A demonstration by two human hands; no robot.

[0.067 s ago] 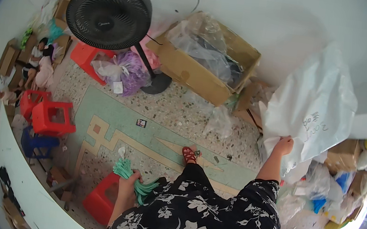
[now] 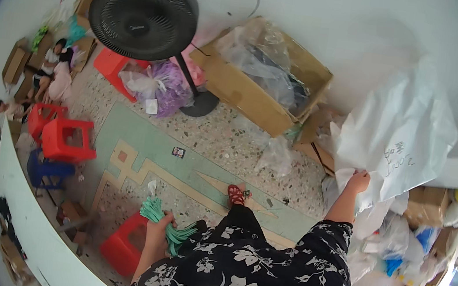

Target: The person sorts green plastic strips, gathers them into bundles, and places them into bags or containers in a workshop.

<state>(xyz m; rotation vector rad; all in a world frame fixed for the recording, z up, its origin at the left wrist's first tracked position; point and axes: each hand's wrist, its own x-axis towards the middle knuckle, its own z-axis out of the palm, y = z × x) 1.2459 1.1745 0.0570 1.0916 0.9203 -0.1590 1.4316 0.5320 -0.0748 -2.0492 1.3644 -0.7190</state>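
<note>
My left hand (image 2: 158, 229) is closed around a bundle of mint-green strips (image 2: 153, 209), low in front of my body. The strips hang out on both sides of the fist, and a small whitish piece (image 2: 152, 187) shows above their upper end. Out to the right, my right hand (image 2: 359, 181) grips the lower left edge of a large white plastic sack (image 2: 398, 129). The sack stands tall against the wall, creased, with dark handwriting on its front. I cannot tell what is inside it.
A black standing fan (image 2: 144, 20) stands ahead left beside a bag of purple material (image 2: 169, 91). An open cardboard box (image 2: 247, 93) lies by the wall. Red stools (image 2: 69, 141) and a blue stool (image 2: 49, 169) stand left, near seated people (image 2: 51, 71). Clear bags (image 2: 395, 233) crowd the right.
The white sack has swung slightly right, and its writing now sits further right and more tilted. My right hand keeps its grip. The left hand and strips look nearly the same.
</note>
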